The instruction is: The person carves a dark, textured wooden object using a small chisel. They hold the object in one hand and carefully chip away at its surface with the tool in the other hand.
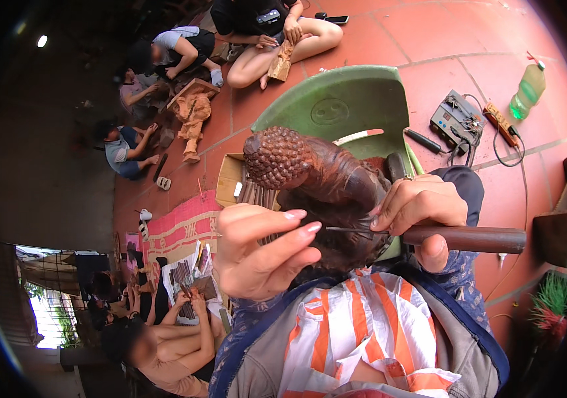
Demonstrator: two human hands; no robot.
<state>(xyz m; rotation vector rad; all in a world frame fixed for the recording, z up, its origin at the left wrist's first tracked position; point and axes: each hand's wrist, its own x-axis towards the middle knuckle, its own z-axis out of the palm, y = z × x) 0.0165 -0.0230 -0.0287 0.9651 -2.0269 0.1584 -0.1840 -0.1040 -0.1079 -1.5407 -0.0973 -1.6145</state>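
A dark brown carved wooden statue (336, 172) with a knobbed head leans across in front of me, its head to the left. My right hand (426, 209) is closed around a carving chisel (465, 239) with a thick dark round handle. The chisel's thin metal shaft points left across the lower part of the statue. Close to the tip of that shaft is my left hand (263, 249), its fingers half curled and apart, with nothing visible between them. Striped orange and white cloth (363, 325) covers my lap.
Behind the statue stands a green plastic chair (343, 93). A cardboard box (230, 179) of tools sits left. To the right are a grey control box (457, 123), a power strip (502, 124) and a green bottle (528, 91). Several people sit carving at the left and far side.
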